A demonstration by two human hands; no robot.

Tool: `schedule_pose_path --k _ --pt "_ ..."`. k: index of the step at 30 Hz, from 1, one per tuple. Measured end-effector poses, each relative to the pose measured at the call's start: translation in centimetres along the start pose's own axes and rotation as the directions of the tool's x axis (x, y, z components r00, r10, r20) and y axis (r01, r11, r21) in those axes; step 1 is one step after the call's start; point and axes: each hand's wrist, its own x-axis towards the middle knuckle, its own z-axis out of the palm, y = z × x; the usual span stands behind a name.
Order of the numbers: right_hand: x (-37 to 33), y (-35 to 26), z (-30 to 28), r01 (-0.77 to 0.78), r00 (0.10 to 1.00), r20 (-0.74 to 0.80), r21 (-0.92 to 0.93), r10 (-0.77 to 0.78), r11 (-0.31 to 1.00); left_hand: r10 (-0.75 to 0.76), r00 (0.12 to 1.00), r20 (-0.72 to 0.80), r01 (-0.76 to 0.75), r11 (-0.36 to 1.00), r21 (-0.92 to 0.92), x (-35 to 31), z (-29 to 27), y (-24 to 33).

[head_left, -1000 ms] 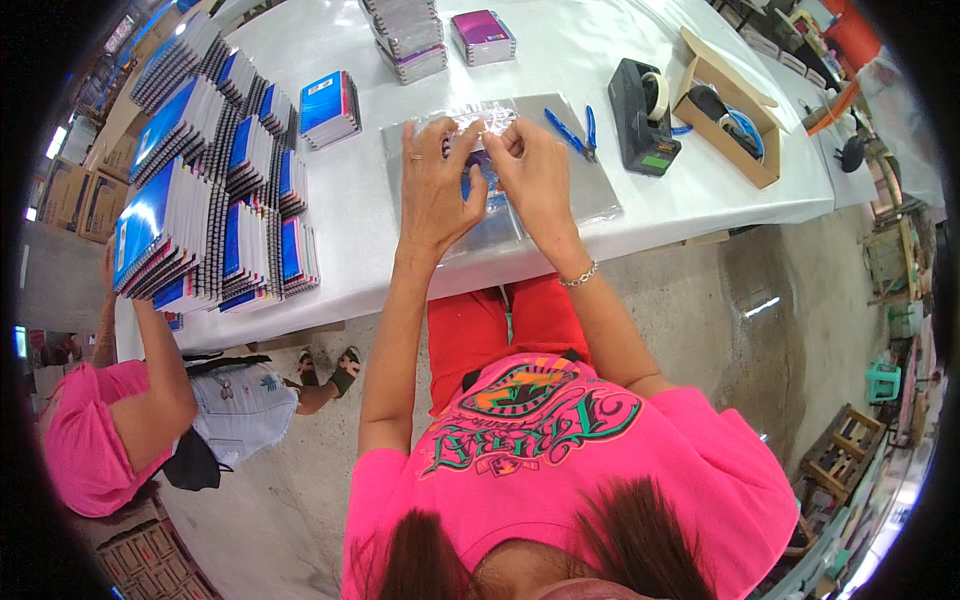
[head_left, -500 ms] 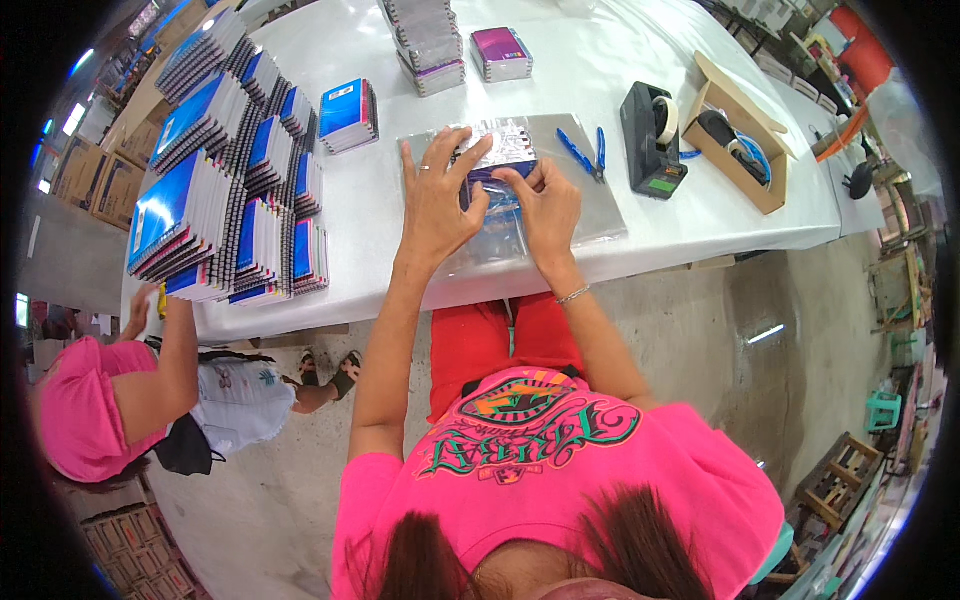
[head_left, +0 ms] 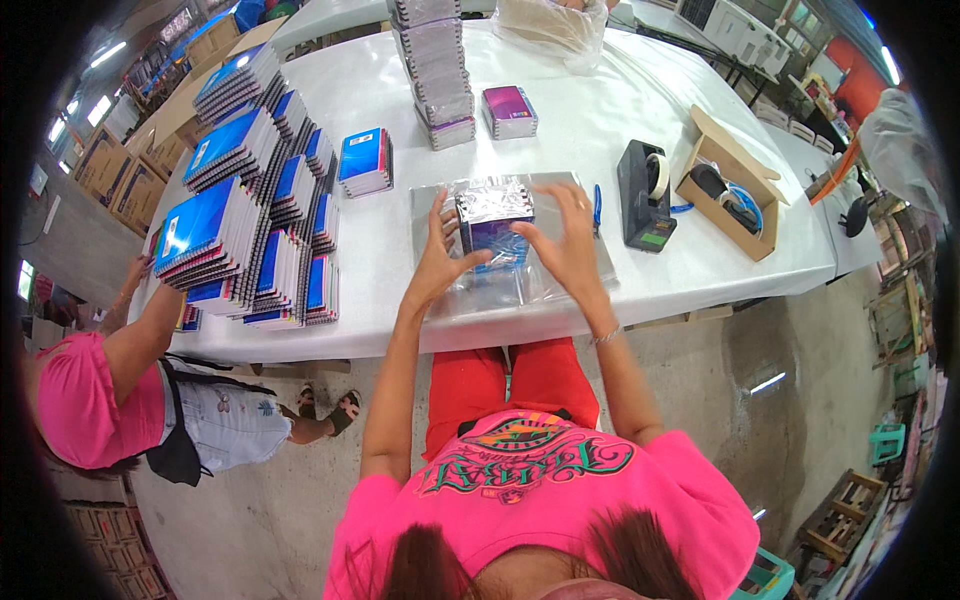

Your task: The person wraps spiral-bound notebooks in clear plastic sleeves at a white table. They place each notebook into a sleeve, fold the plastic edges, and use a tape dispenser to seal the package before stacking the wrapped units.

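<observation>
In front of me, a small stack of spiral notebooks (head_left: 497,232) in clear plastic film lies on flat plastic sheets (head_left: 470,295). My left hand (head_left: 440,258) is beside its left edge, fingers apart and bent, thumb pointing across the near part. On the other side my right hand (head_left: 568,245) is spread, its thumb tip at the notebooks' right edge. Neither hand is closed round the stack. Blue-handled pliers (head_left: 597,205) lie just right of my right hand, partly hidden by it.
Piles of blue spiral notebooks (head_left: 225,225) stand at left, with a smaller blue stack (head_left: 366,162) nearby. Farther back are a tall wrapped stack (head_left: 435,70) and purple notebooks (head_left: 510,110). At right are a tape dispenser (head_left: 645,195) and cardboard box (head_left: 745,215). A co-worker (head_left: 90,390) stands left.
Both hands have moved apart from over the wrapped notebooks to their sides, and the fingers have spread. The right hand now covers part of the pliers. The head view has shifted slightly.
</observation>
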Motion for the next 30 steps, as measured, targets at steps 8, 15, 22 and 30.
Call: schedule_pose_path --k 8,15,22,30 --pt "9.6 0.6 0.4 0.075 0.481 0.862 0.139 -0.158 0.987 0.094 0.991 -0.090 -0.042 0.886 0.463 -2.4 1.5 -1.4" --pt "14.2 1.5 -0.6 -0.077 0.479 0.877 0.066 -0.022 0.995 0.072 0.994 -0.077 0.014 0.627 0.779 -5.0 -0.3 -2.2" --pt "23.2 8.8 0.9 0.106 0.850 0.511 0.071 -0.127 0.992 0.149 0.970 -0.195 0.038 0.692 0.720 -4.9 0.4 -1.4" --pt "19.4 17.6 9.2 0.433 0.901 0.124 -0.207 -0.415 0.877 0.155 0.966 -0.207 0.027 0.735 0.678 -4.6 0.5 -0.9"
